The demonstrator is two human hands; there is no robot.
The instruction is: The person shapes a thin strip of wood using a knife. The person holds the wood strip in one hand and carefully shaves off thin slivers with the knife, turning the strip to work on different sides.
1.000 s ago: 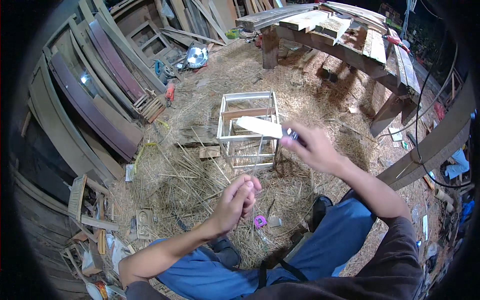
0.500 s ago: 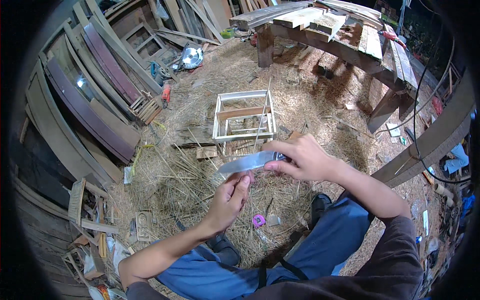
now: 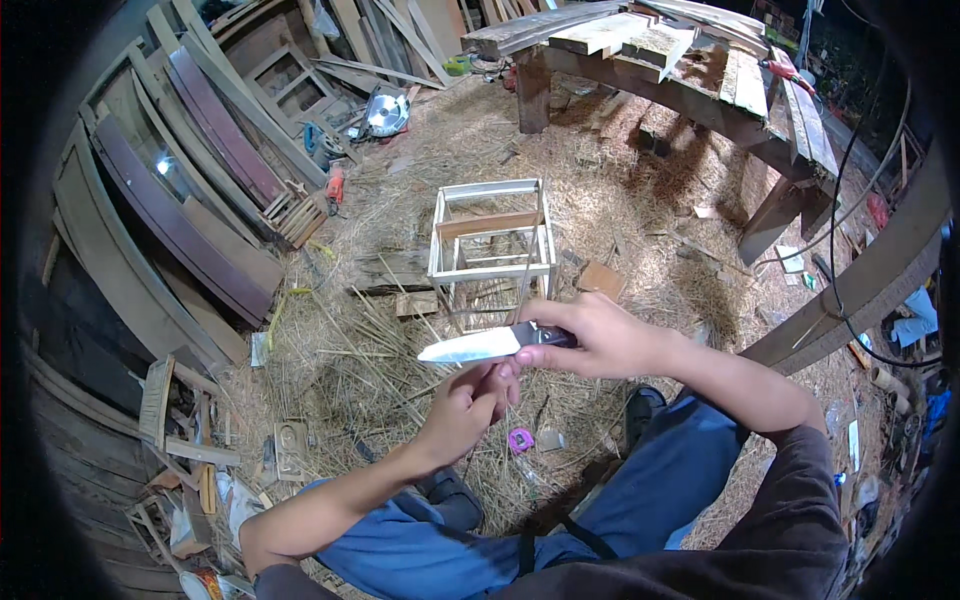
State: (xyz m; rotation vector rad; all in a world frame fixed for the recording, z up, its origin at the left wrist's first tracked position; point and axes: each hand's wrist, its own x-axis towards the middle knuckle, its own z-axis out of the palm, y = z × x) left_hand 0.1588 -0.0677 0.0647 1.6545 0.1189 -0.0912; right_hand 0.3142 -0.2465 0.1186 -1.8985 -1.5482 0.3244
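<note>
My right hand (image 3: 608, 343) is wrapped round the dark handle of a knife (image 3: 472, 346), its pale blade pointing left and lying flat above my left fingers. Just below the blade, my left hand (image 3: 462, 412) is closed in a pinch. A thin wood-coloured strip (image 3: 527, 275) runs away from between the hands, across the view of a small frame of wooden slats (image 3: 490, 272) standing on the floor. The blade and fingers hide part of the strip, and its near end shows faintly under my left fingertips.
Loose thin strips (image 3: 365, 350) and shavings cover the floor. A pink tape measure (image 3: 520, 440) lies between my feet. Boards (image 3: 150, 215) lean at the left, near a circular saw (image 3: 385, 112). A plank-topped workbench (image 3: 690, 100) stands far right; a wooden beam (image 3: 850, 290) slants nearby.
The knife has come down and nearer, its blade turning flatter and brighter. My right hand has lowered with it. The strip has shifted, and its far part shows less.
</note>
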